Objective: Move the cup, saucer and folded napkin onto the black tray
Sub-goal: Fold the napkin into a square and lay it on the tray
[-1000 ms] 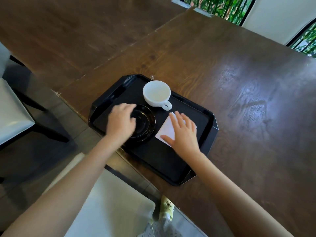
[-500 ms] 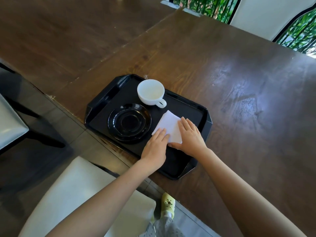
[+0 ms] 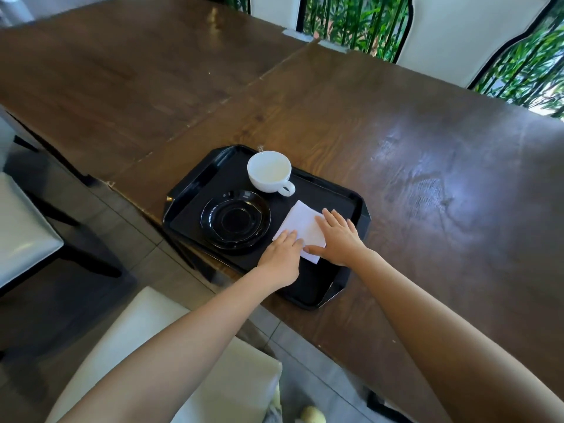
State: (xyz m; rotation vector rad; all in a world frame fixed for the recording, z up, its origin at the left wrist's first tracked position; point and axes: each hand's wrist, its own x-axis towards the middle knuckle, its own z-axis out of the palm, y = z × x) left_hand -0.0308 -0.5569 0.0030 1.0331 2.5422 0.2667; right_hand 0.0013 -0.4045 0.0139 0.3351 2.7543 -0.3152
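The black tray [image 3: 305, 297] lies at the near edge of the brown wooden table [image 3: 412, 132]. On it stand an empty white cup [image 3: 270, 170] at the back and a glossy black saucer [image 3: 235, 222] in the middle, apart from each other. A white folded napkin [image 3: 302, 225] lies flat on the tray's right part. My left hand [image 3: 280, 257] rests flat with its fingertips on the napkin's near left corner. My right hand [image 3: 338, 238] lies flat on the napkin's right side. Both hands press on the napkin with fingers extended; neither closes around it.
A second dark table [image 3: 122, 71] adjoins on the left. White-cushioned seats stand below me [image 3: 171, 346] and at the far left [image 3: 21, 233]. White panels and green plants fill the background beyond the table's far edge.
My left hand left the saucer and came right onto the napkin beside my right hand. The camera view shifted, showing more of the table and background.
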